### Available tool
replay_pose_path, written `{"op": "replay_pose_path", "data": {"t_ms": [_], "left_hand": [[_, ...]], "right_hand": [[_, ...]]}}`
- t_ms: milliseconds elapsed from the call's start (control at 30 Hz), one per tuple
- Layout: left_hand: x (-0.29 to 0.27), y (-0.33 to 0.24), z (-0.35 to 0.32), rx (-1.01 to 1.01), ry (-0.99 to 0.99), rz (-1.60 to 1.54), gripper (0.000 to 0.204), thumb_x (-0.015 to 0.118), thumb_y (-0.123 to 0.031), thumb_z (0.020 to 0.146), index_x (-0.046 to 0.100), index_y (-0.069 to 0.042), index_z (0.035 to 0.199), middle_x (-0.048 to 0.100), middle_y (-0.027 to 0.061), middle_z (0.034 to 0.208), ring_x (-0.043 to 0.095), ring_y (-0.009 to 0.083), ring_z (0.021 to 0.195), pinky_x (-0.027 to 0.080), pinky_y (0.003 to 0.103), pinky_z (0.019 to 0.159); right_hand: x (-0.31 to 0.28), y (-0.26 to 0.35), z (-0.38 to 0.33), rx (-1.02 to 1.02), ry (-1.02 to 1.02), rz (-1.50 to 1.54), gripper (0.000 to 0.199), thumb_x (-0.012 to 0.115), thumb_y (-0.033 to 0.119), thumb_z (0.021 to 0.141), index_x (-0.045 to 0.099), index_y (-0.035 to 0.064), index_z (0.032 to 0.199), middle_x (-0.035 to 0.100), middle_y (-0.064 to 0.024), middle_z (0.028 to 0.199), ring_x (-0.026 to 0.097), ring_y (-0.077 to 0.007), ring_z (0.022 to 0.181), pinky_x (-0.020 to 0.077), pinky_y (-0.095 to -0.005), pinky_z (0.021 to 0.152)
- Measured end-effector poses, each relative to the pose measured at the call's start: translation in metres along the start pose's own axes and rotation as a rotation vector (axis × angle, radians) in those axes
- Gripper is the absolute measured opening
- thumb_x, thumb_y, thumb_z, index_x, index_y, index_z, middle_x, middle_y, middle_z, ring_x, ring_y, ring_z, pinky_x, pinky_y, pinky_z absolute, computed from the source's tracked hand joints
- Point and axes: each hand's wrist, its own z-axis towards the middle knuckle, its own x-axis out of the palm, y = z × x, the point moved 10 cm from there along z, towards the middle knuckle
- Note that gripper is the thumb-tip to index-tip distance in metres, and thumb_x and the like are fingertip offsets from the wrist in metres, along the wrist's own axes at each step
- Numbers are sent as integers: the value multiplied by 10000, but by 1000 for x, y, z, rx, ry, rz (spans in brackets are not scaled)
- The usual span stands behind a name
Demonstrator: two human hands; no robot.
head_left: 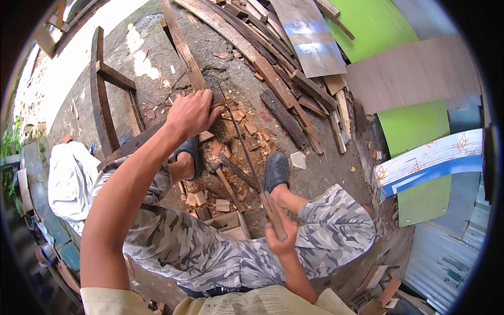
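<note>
My left hand is closed around a dark wooden board, pressing near its far end. That board runs slantwise beside my left leg. My right hand grips the wooden handle of a handsaw, low between my thighs. The saw's thin blade points forward and away, and its far part lies against the board's end, just right of my left fingers. Whether the teeth are inside a cut is too small to tell. A hammer with a wooden handle lies on the ground between my feet, among wood chips and small offcuts.
Ahead, another long plank stretches away. A wooden frame stands at the left, near a white cloth. Piled timber lies at the far right. Green panels and a corrugated metal sheet line the right side.
</note>
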Motion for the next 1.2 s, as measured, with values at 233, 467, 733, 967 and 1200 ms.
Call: {"op": "replay_pose_path", "data": {"t_ms": [233,467,733,967,1200], "left_hand": [[-1,-4,4,4,-32,14,484,509,-487,1024,522,-4,999,647,211,917,675,389,886,540,493,724],[-1,7,5,14,-52,21,493,482,-506,1033,528,-17,993,660,185,876,692,370,829,552,489,705],[1,-2,-2,33,-136,-23,464,526,-477,1019,510,-14,995,632,195,856,668,408,852,533,504,730],[-2,9,0,-28,-54,12,489,500,-501,1026,525,-14,994,659,190,878,688,380,812,543,491,698],[1,-6,2,-1,-63,54,461,524,-466,1023,513,-6,1000,658,198,902,681,395,795,551,481,683]], "right_hand": [[56,-6,156,-9,-13,57,610,582,37,790,574,-39,1395,717,-183,884,652,-177,686,541,-317,664],[27,-4,48,-52,-80,76,641,572,-29,765,534,-115,1399,734,-216,1161,711,-154,863,552,-277,773],[37,-6,94,-39,-13,60,611,556,-17,789,550,-80,1396,740,-213,1121,723,-209,967,552,-318,855],[48,9,96,-44,-39,14,597,571,26,799,567,-63,1389,735,-172,1040,707,-184,814,554,-300,739],[-9,32,32,-136,-56,36,642,578,23,767,552,-78,1400,737,-243,1122,771,-253,855,580,-311,763]]}}
